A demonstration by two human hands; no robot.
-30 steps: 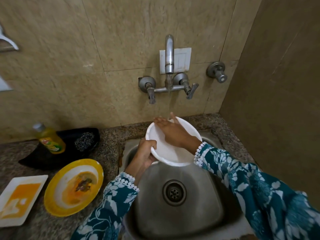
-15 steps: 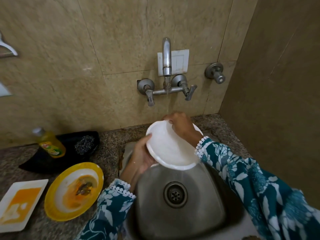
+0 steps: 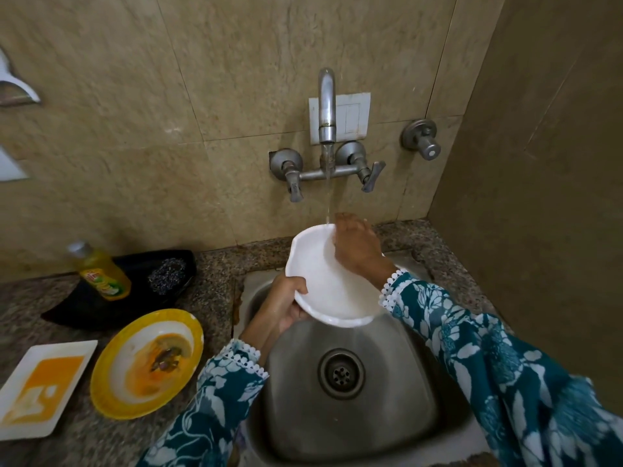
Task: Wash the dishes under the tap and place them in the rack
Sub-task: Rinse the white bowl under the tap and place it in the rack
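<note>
Head view: left hand (image 3: pixel 286 305) clamps white plate (image 3: pixel 323 284) rim; right hand (image 3: pixel 357 247), fingers together, rubs it; wet plate could slip into sink (image 3: pixel 371 433).

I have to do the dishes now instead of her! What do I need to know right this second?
Left hand grips the white plate's lower-left rim, holding it tilted over the sink.
Right hand lies flat on the plate's upper part, rubbing under the running tap.
Done: none racked that I can see; no rack is in view.
Left: finish rinsing this plate, then wash the dirty yellow plate and the square white plate on the counter to the left.
</note>
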